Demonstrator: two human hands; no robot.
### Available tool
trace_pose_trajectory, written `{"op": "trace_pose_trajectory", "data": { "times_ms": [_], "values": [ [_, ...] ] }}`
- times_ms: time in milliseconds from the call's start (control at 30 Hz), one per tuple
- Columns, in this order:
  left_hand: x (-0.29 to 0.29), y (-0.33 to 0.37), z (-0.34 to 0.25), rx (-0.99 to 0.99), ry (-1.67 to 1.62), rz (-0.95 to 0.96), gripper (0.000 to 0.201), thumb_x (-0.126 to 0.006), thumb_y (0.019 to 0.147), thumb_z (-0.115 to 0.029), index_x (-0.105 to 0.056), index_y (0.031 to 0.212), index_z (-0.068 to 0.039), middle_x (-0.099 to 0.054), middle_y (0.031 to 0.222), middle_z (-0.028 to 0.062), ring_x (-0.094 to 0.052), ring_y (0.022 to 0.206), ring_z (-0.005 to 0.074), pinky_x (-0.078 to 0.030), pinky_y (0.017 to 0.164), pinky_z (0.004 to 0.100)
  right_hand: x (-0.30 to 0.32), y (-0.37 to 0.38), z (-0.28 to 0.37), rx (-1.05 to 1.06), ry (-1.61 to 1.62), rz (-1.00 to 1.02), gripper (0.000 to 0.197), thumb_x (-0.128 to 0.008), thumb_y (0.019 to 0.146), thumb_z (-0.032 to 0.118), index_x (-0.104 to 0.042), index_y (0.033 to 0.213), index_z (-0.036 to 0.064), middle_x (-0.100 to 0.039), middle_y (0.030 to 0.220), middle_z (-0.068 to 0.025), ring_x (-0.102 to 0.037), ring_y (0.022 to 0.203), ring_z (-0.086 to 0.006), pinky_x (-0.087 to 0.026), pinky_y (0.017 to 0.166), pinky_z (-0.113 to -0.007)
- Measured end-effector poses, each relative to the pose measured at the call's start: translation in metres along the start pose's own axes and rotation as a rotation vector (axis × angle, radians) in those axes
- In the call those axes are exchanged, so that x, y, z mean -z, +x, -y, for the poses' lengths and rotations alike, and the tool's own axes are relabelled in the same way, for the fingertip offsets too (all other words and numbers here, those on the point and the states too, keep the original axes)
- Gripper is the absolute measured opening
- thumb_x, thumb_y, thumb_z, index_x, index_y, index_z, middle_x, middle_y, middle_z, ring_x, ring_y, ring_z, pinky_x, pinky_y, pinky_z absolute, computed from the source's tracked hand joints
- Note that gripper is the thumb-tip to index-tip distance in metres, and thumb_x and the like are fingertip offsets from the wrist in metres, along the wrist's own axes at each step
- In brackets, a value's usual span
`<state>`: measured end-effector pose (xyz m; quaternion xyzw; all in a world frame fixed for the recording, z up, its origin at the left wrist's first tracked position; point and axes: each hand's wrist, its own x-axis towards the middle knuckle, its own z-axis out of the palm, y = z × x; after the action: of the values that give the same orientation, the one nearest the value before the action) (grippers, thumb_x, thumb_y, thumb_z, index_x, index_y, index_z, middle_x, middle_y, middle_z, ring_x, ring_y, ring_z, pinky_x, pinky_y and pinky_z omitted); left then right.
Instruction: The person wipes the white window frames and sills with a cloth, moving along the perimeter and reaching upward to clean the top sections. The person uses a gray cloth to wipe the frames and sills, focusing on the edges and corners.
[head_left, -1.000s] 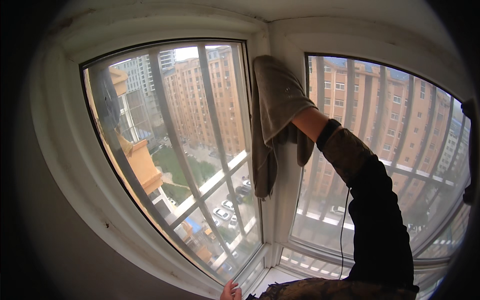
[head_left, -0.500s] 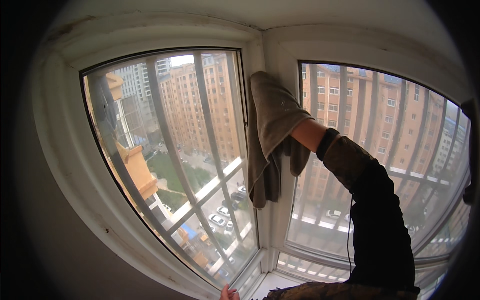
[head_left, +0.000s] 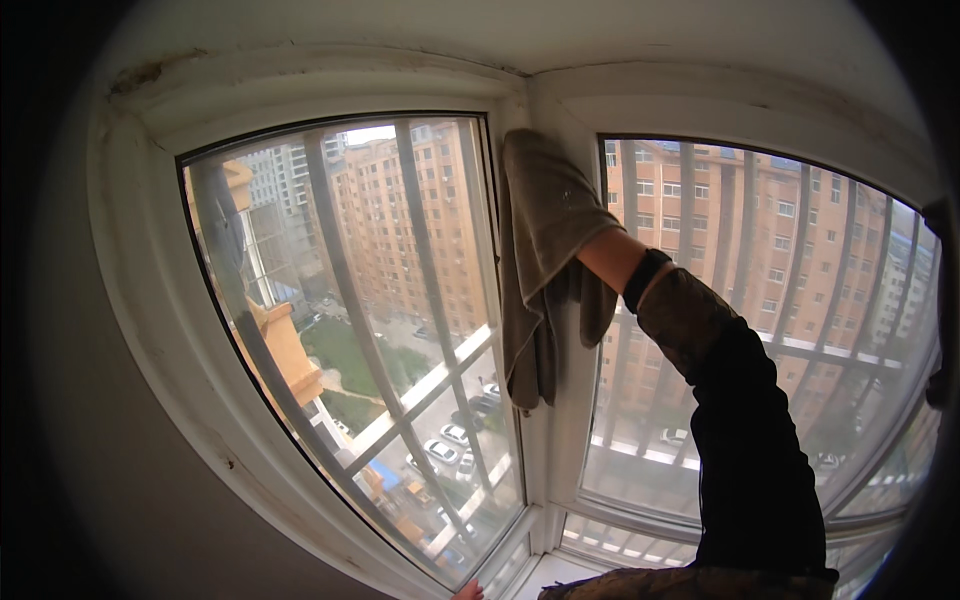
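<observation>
A grey-brown cloth (head_left: 550,205) is draped over my right hand (head_left: 606,250), which holds it against the white corner post (head_left: 570,400) between two windows, near the top. The cloth hides my fingers; only the wrist side of the hand shows, with a dark band just behind it. Folds of cloth hang down beside the left window's edge. At the bottom edge of the picture, a bit of my left hand (head_left: 468,592) shows by the lower frame of the left window (head_left: 400,270). Most of its fingers are cut off.
To the right is a second window (head_left: 740,250), its glass hazy. Bars (head_left: 345,260) run outside both panes, with buildings and parked cars far below. The white frame (head_left: 125,250) bears dark stains at its upper left corner. A pale sill (head_left: 555,572) lies below the corner.
My right hand and the cloth have slid slightly up along the corner post. My left hand has sunk mostly out of the picture. The whole view has shifted a little.
</observation>
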<state>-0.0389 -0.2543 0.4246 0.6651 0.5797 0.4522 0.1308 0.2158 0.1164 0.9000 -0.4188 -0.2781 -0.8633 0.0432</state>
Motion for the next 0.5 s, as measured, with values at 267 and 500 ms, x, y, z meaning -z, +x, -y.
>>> {"op": "trace_pose_trajectory", "data": {
  "times_ms": [267,500],
  "values": [
    [0.065,0.072,-0.072,-0.655,0.362,-0.278,0.026,-0.061,0.094,-0.002,-0.070,0.118,0.003,-0.071,0.105,0.0174,-0.071,0.088,0.0332,-0.059,0.077,0.0420,-0.007,0.033,0.002,0.053,0.641,0.032,0.027,-0.060,0.084,0.028,-0.068,0.083,0.0019,-0.054,0.078,-0.0112,-0.055,0.084,-0.0264,-0.044,0.079,-0.040],
    [0.061,0.079,-0.059,-0.789,0.555,-0.340,0.024,-0.056,0.099,-0.011,-0.071,0.114,0.000,-0.072,0.096,0.0141,-0.072,0.081,0.0269,-0.059,0.067,0.0355,-0.009,0.033,0.013,0.079,0.326,0.163,0.027,-0.057,0.089,0.030,-0.069,0.085,0.0065,-0.057,0.078,-0.0101,-0.058,0.086,-0.0269,-0.042,0.081,-0.043]
  ]
}}
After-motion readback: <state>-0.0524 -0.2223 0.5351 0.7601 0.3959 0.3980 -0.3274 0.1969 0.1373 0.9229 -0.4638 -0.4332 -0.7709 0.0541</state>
